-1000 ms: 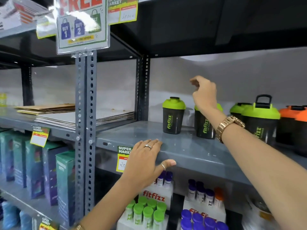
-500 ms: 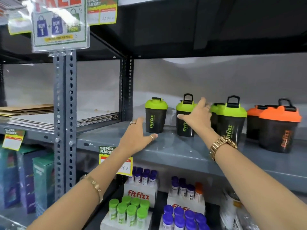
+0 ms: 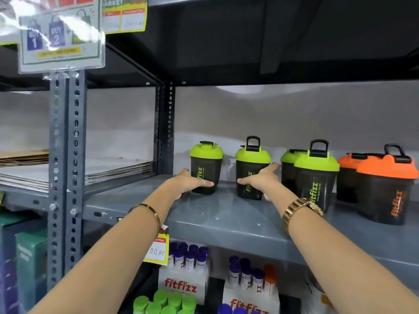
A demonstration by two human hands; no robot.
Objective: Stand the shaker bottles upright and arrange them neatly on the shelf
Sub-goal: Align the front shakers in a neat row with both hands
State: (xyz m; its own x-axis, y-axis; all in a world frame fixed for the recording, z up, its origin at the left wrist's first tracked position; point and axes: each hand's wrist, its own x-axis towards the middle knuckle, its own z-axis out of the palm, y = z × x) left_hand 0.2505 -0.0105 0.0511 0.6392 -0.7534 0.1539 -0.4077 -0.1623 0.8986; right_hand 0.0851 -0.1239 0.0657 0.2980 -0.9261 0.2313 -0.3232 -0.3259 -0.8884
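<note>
Grey metal shelf (image 3: 226,214): six shaker bottles upright in a loose row, four green-lidded and two orange-lidded, with the third green bottle (image 3: 289,168) and the rear orange bottle (image 3: 348,175) partly hidden behind their neighbours. The left hand (image 3: 190,183) curls around the base of the leftmost green bottle (image 3: 205,166), its far fingers out of sight; the right hand (image 3: 263,180) cups the second green bottle (image 3: 250,173), though firm grip cannot be confirmed. Lower tier holds blurred tube packs (image 3: 181,288), partly cut off by the frame edge.
</note>
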